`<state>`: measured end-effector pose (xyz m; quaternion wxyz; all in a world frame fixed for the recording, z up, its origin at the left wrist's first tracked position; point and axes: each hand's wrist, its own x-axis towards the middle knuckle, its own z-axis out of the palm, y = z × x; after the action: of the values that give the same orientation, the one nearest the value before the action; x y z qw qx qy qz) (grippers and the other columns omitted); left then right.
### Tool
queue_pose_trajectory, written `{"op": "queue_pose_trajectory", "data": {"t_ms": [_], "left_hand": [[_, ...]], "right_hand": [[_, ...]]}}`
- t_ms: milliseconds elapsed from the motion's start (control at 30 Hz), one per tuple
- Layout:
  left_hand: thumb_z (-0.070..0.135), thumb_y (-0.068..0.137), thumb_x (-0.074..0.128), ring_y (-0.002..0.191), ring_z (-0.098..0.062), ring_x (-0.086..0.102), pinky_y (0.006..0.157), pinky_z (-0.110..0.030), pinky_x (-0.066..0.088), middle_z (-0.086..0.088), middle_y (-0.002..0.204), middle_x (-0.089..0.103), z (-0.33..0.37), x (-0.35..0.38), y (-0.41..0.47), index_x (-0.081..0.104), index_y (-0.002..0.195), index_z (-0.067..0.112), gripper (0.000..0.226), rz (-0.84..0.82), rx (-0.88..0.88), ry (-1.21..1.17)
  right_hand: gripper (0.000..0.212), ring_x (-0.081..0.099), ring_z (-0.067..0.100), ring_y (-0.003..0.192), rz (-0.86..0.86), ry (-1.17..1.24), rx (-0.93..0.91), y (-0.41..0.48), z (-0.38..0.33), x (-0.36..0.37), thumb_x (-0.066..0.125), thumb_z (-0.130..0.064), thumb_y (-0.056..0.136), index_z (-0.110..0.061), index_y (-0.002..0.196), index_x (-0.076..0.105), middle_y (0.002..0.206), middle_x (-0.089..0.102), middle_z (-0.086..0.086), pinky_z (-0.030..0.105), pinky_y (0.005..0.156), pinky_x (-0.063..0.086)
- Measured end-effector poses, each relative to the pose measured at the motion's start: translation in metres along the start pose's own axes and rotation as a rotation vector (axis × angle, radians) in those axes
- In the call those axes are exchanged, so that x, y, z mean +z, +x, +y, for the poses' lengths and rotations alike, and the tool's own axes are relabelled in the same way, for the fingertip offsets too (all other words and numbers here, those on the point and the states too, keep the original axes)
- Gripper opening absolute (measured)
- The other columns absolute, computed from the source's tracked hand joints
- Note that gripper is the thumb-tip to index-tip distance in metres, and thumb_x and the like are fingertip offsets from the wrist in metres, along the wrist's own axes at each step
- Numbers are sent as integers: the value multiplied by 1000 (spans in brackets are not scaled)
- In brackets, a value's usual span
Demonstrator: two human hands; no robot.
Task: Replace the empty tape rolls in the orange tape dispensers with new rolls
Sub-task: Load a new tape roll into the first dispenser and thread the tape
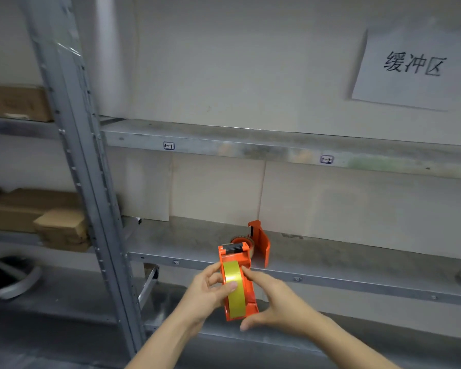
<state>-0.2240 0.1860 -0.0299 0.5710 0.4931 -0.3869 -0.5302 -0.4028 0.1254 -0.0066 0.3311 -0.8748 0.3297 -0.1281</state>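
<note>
Left hand [210, 288] pinches the yellow tape roll [234, 291] inside the orange dispenser [246, 296] — thumb on slick tape. Right hand [272, 302] is spread beside its rigid shell (probably light); grasp the plastic sides, off the front edge of the shelf [330, 262].

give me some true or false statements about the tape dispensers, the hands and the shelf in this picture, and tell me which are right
1. The left hand holds an orange dispenser with a yellow roll in it. True.
2. The right hand is resting flat on the shelf. False: it is at the held dispenser's right side, fingers spread.
3. A second dispenser sits on the shelf behind the held one. True.
4. The paper sign hangs at upper left. False: it is at upper right.
5. Cardboard boxes lie on the shelves at left. True.
</note>
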Motion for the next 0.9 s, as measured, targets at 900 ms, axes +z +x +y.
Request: {"op": "queue_pose_trajectory", "data": {"t_ms": [900], "left_hand": [[8,85,70,102,-22,70,82,-34,58,-9,113,71,17,-186,216,37,132,38,65,-195,-141,196]], "right_hand": [[87,29,-40,103,129,268,182,253,43,59,78,-39,70,-39,141,28,133,38,-28,-8,87,26]]}}
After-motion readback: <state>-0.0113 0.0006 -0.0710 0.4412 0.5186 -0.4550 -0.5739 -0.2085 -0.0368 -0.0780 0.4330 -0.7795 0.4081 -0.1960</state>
